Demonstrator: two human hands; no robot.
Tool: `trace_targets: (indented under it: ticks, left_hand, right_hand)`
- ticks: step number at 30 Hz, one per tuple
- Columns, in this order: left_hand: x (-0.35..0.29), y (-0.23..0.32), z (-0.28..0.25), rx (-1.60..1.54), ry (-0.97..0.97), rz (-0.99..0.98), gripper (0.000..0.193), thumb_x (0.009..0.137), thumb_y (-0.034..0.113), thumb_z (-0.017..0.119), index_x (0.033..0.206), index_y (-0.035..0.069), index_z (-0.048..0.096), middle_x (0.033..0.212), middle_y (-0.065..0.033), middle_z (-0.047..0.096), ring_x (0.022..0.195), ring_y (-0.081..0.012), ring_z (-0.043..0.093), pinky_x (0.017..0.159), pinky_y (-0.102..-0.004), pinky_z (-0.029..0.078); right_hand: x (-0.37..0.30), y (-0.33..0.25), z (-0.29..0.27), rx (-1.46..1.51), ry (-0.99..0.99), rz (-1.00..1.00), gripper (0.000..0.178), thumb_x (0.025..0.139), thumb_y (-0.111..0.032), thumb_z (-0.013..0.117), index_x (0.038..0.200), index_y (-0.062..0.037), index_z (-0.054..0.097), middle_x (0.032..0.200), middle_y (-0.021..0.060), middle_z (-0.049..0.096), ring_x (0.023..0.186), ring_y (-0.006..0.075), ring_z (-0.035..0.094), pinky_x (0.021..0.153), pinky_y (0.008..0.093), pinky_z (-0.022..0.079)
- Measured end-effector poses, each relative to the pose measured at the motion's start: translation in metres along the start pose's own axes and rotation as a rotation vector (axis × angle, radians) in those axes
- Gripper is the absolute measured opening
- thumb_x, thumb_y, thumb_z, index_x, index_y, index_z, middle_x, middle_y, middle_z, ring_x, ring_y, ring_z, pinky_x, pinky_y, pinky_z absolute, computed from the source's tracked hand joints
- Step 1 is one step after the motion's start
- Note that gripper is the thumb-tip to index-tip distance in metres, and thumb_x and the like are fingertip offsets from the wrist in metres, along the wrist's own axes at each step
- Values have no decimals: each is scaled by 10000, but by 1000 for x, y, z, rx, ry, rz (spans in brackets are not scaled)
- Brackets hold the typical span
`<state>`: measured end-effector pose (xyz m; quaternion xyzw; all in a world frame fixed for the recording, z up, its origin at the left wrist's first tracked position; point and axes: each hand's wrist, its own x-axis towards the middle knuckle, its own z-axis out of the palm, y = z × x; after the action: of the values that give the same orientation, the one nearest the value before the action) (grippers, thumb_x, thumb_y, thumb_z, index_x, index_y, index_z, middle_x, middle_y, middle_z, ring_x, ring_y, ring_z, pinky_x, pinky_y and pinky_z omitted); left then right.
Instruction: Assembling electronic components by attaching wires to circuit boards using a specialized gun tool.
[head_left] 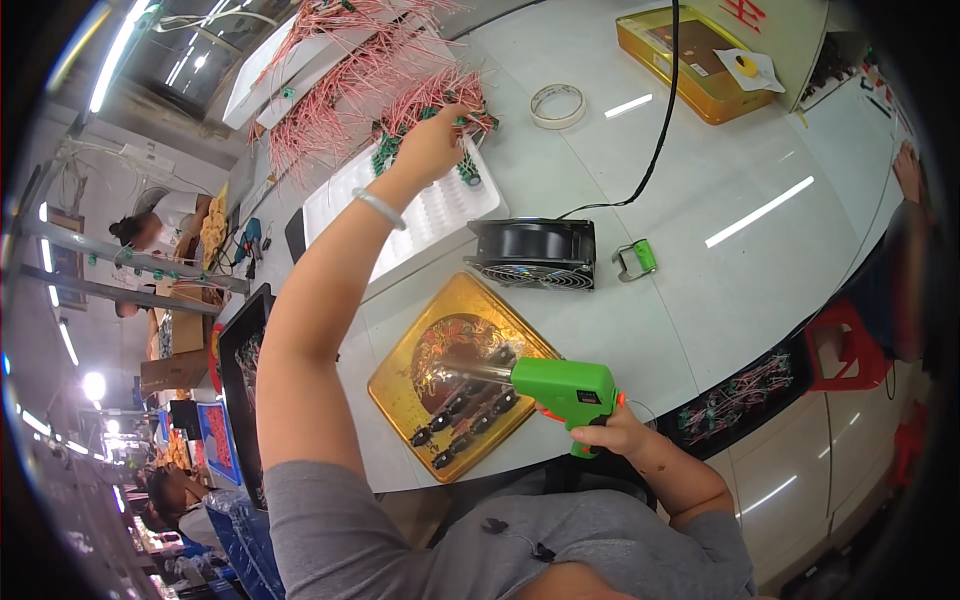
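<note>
My right hand (618, 432) is wrapped round the handle of a green heat gun (565, 385). Its metal nozzle points left, above a gold tin lid (400, 385) on the table. Several small black parts (462, 405) lie in rows on the lid, below the nozzle. My left arm is stretched far forward, and my left hand (430, 150) is over the far end of a white ridged tray (340, 205). Its fingers are bent together at a cluster of green parts with red wires (430, 95); what they pinch is too small and partly hidden to name.
A black fan (533, 255) stands beyond the lid, beside a small green tape roll in a holder (637, 260). Farther off are a masking tape roll (558, 106), a gold tin (640, 42) and a hanging black cable (655, 150). A red stool (845, 345) is at right; other people sit around.
</note>
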<state>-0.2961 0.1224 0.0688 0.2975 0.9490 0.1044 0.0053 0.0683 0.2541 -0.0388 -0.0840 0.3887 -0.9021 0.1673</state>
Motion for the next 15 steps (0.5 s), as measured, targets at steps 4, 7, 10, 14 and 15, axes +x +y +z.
trace_targets:
  ticks: [4, 7, 10, 14, 15]
  left_hand:
    - [-21, -29, 0, -435, -36, -35, 337, 710, -10, 598, 1035, 43, 523, 701, 2, 520, 641, -61, 504, 583, -209, 410]
    - [-28, -41, 6, -733, 10, -80, 219, 720, 5, 616, 925, 37, 547, 705, 9, 537, 636, -64, 506, 576, -203, 407]
    - [-40, -39, 9, -816, 136, -78, 146, 748, 15, 619, 867, 27, 536, 741, 2, 549, 669, -55, 512, 594, -193, 411]
    - [-47, -32, -5, -910, 459, 17, 133, 777, -2, 584, 895, 14, 527, 796, -38, 579, 728, -89, 553, 644, -208, 438]
    - [-49, -33, -13, -905, 470, 23, 133, 777, -2, 584, 895, 14, 527, 796, -38, 579, 728, -89, 553, 644, -208, 438]
  right_hand:
    - [1, 0, -1, 2, -13, 23, 471, 712, -60, 588, 1154, -2, 436, 1025, 83, 534, 984, 170, 501, 879, 332, 384]
    - [3, -5, 1, 5, -25, 12, 473, 710, -55, 584, 1156, -4, 434, 1032, 81, 533, 972, 168, 500, 870, 328, 388]
    - [2, -3, 2, -7, -6, -1, 494, 708, -49, 581, 1172, -5, 420, 1058, 89, 527, 1002, 178, 491, 884, 338, 384]
    - [2, -3, 4, 25, -9, -41, 542, 706, -28, 568, 1216, -7, 385, 1132, 111, 499, 1067, 202, 470, 935, 388, 367]
    - [2, -3, 6, 19, -19, -46, 542, 706, -28, 568, 1216, -7, 385, 1132, 111, 499, 1067, 202, 470, 935, 388, 367]
